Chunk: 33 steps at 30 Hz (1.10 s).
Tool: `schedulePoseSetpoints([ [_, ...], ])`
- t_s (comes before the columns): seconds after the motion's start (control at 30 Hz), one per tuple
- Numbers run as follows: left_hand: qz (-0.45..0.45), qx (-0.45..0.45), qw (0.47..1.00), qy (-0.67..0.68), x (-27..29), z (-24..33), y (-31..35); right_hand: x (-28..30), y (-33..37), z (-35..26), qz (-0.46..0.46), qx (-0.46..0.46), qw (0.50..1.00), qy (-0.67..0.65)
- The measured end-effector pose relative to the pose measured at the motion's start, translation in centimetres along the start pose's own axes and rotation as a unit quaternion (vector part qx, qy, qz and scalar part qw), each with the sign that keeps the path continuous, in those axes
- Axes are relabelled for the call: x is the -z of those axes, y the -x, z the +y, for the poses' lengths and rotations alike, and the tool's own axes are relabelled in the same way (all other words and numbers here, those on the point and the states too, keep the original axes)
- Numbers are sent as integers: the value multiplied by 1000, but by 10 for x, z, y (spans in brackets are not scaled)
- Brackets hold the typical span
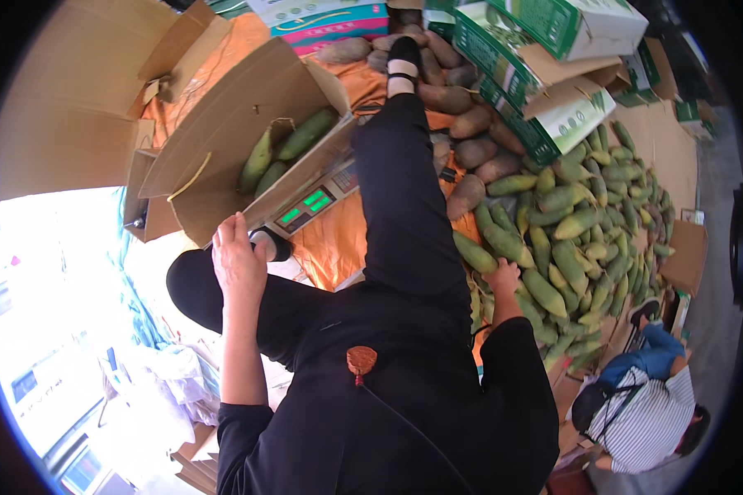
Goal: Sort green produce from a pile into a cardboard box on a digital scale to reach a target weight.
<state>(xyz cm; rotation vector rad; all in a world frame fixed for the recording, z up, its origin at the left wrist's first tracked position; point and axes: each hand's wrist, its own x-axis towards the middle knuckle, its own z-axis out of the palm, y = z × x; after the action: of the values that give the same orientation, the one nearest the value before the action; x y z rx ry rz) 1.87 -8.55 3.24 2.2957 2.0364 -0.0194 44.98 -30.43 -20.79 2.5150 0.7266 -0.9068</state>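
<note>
My right hand is closed around the lower end of a green radish at the near left edge of a big heap of green radishes. On the left, my left hand is raised with its fingers stretched out, at the near edge of an open cardboard box. Whether its fingertips press on the cardboard I cannot tell. Inside the box lie a few green radishes. The box stands at a scale whose display glows green.
Reddish-brown tubers lie ahead on an orange sheet, by my outstretched leg. Green and white cartons are stacked at the far right. A pink and blue carton stands far ahead. Another person in a striped shirt is at the lower right.
</note>
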Motion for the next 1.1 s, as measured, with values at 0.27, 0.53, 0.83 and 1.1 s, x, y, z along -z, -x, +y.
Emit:
schedulePoseSetpoints([
  [0.27, 12, 20, 1000, 16, 1, -1, 1, -13, 2, 5, 30, 106, 994, -29],
  [0.53, 29, 14, 999, 34, -1, -4, 2, 25, 5, -18, 13, 149, 983, -108],
  [0.83, 65, -1, 995, 78, -3, -12, 5, 95, -11, -22, -94, 59, 905, -410],
  [1.1, 79, 1, 993, 83, -7, -16, 4, 253, 92, -120, 20, 308, 812, -496],
])
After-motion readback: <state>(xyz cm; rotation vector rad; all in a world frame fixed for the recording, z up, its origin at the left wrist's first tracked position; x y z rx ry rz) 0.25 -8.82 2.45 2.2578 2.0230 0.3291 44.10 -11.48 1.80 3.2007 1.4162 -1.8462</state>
